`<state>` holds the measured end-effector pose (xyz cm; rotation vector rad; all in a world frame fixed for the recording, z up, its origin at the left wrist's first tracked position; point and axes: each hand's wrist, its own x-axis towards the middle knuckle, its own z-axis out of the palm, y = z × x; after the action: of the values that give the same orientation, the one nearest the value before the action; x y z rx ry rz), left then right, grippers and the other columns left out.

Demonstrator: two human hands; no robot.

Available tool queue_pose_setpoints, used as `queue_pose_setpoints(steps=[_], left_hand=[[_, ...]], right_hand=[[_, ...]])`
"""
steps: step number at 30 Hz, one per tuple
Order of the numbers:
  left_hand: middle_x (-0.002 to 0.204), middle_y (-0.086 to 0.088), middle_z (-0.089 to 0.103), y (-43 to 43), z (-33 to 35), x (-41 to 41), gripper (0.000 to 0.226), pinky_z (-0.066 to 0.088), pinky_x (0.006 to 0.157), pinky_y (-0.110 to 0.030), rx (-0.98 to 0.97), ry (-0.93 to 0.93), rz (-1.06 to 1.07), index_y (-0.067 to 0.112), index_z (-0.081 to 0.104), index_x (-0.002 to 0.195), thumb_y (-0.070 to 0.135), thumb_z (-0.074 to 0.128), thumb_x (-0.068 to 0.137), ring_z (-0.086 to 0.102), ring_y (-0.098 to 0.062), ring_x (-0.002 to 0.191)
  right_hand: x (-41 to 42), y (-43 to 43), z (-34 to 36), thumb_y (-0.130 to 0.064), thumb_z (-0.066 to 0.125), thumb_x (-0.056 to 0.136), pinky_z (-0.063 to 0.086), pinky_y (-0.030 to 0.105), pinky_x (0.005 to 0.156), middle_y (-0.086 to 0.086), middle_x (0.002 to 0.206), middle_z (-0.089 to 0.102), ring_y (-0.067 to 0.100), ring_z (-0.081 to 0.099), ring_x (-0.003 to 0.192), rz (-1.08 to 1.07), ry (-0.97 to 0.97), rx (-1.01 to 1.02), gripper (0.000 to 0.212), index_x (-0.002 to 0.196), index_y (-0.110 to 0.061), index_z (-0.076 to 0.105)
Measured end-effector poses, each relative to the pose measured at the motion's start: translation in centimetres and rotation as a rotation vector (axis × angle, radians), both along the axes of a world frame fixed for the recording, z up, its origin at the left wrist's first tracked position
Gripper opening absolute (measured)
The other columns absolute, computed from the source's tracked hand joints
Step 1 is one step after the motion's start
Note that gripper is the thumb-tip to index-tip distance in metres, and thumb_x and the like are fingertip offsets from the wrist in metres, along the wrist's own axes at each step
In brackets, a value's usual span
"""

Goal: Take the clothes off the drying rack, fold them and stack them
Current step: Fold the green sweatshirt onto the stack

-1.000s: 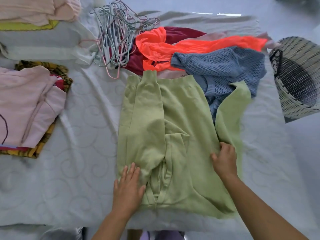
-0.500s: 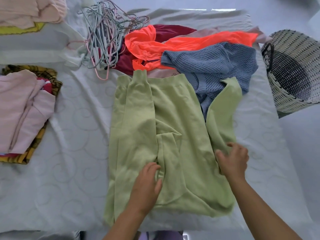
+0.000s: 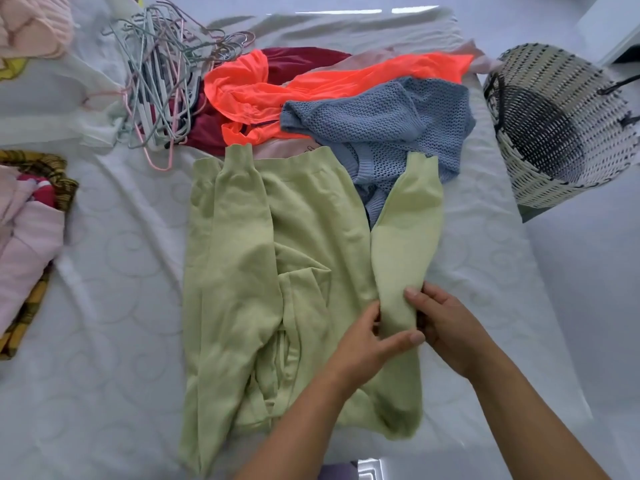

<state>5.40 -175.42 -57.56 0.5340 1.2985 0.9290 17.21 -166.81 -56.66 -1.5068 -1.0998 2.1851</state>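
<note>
The light green sweatshirt (image 3: 277, 271) lies flat in the middle of the bed (image 3: 114, 306), its hem toward the far edge and its collar end toward the near edge. One sleeve is folded lengthwise over the body. The other sleeve (image 3: 405, 230) slants outward, its cuff resting on the blue knit top (image 3: 381, 123). Both hands grip this sleeve near the shoulder: the left hand (image 3: 370, 337) pinches it between thumb and fingers, and the right hand (image 3: 446, 327) holds it from the outer side, thumb on top. Beyond the blue knit lie an orange garment (image 3: 311, 84) and a maroon one (image 3: 298, 58), with a heap of wire hangers (image 3: 159, 81) to their left. A folded pink stack (image 3: 24, 244) sits at the left edge on a yellow patterned cloth (image 3: 31, 161). A woven basket (image 3: 554, 126) stands off the right edge.
</note>
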Motion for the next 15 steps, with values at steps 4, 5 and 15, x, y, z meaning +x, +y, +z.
queue_pose_setpoints(steps=[4, 5, 15], left_hand=[[0.104, 0.008, 0.066, -0.8, -0.7, -0.5, 0.060, 0.050, 0.077, -0.018, -0.046, -0.014, 0.293, 0.028, 0.050, 0.113, 0.027, 0.077, 0.059, 0.064, -0.005, 0.095], [0.101, 0.005, 0.066, -1.0, -1.0, -0.9, 0.054, 0.049, 0.074, -0.019, -0.052, 0.039, 0.319, 0.028, 0.051, 0.109, 0.025, 0.073, 0.060, 0.064, -0.007, 0.090], [0.093, 0.002, 0.067, -3.4, -1.0, -4.3, 0.048, 0.049, 0.073, -0.019, 0.081, 0.019, 0.218, 0.023, 0.054, 0.112, 0.008, 0.059, 0.067, 0.061, -0.004, 0.082]], right_hand=[[-2.2, -1.0, 0.4, -0.019, 0.040, 0.097, 0.054, 0.033, 0.081, 0.019, 0.102, 0.069, 0.026, 0.067, 0.091, 0.133, 0.089, 0.024, 0.032, 0.108, 0.000, 0.065], [-2.6, -1.0, 0.1, -0.018, 0.037, 0.099, 0.052, 0.031, 0.076, 0.018, 0.099, 0.069, 0.024, 0.066, 0.084, 0.080, 0.070, 0.034, 0.033, 0.107, 0.000, 0.064], [-8.0, 3.1, -2.9, -0.050, 0.043, 0.093, 0.051, 0.035, 0.075, 0.005, 0.094, 0.072, 0.021, 0.064, 0.094, -0.411, 0.086, -0.245, 0.048, 0.119, -0.013, 0.059]])
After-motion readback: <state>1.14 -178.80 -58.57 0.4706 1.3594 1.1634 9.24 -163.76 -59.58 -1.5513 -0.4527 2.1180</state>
